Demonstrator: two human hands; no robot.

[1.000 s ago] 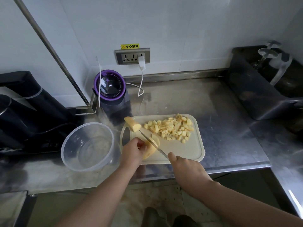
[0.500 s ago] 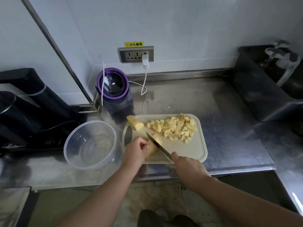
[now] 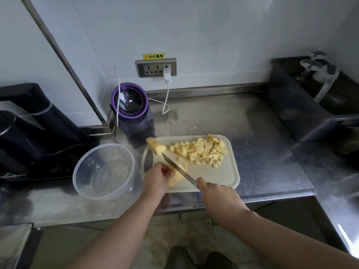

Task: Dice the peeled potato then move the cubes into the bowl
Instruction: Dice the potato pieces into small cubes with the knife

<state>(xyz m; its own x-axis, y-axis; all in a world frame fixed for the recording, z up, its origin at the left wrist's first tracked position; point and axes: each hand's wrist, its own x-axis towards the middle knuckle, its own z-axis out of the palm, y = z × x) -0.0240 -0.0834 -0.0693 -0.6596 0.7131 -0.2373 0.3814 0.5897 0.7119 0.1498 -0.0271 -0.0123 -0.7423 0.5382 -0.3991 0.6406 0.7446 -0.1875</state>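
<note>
Fingers [image 3: 165,168] of the left hand [image 3: 155,180] are curling over the peeled potato [image 3: 181,166], pinning it to the cutting board [image 3: 223,177]. The right hand [image 3: 217,195] is gripping the knife [image 3: 177,168], its blade slicing into the potato. Potato cubes [image 3: 202,150] are piling on the board's far side, and the clear bowl [image 3: 81,188] is sitting just left of it.

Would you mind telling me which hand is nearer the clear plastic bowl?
Left. The left hand holds potato just right of the bowl; the right hand grips the knife farther right.
</note>
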